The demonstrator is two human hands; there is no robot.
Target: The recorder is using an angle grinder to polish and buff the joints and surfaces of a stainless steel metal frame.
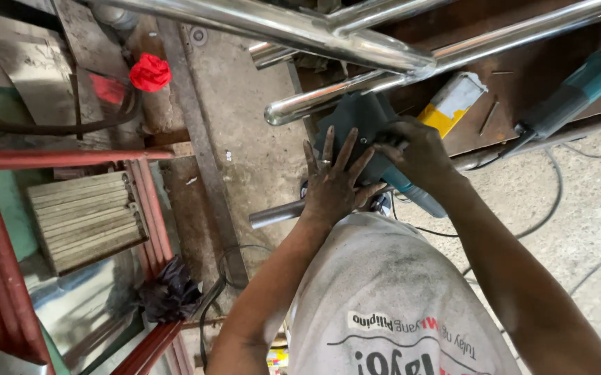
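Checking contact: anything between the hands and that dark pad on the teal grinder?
Nothing visible. The left hand lies flat on the dark pad, fingers spread; the right hand grips its edge above the teal grinder.

A second teal power tool [578, 87] lies up and to the right of the grips on a rusty metal surface [523, 76], with a yellow and white packet [450, 104] just above them. Far to the left, a red rag [150, 72] sits on a post, above a red metal frame [64, 158] and a stack of grey wooden slats [85, 221]. A black crumpled cloth [170, 292] hangs lower left. Black cables [557, 201] trail across the concrete floor [259, 139] to the right.
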